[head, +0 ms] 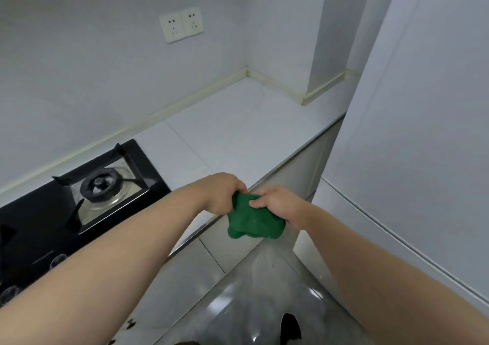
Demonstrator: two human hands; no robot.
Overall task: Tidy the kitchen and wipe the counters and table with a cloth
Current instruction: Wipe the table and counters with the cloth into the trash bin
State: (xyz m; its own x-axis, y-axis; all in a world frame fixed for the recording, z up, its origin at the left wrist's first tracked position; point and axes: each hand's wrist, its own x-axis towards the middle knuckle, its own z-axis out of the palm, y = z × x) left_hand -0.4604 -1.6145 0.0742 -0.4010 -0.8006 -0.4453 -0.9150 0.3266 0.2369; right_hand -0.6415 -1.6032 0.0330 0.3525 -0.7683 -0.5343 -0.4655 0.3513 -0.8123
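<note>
We gripped the bunched green cloth (pixel 251 219) in both hands, left hand (pixel 225 192) and right hand (pixel 277 201), beyond the surface's (pixel 238 133) front edge; better refolded flat before wiping.

Both bare forearms reach in from the lower corners toward frame centre. There the left hand (pixel 222 193) and right hand (pixel 276 203) sit close together, each curled round the green cloth (pixel 251 224).

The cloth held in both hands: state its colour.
The cloth is plain dark green, with no pattern visible; the head view shows it.
</note>
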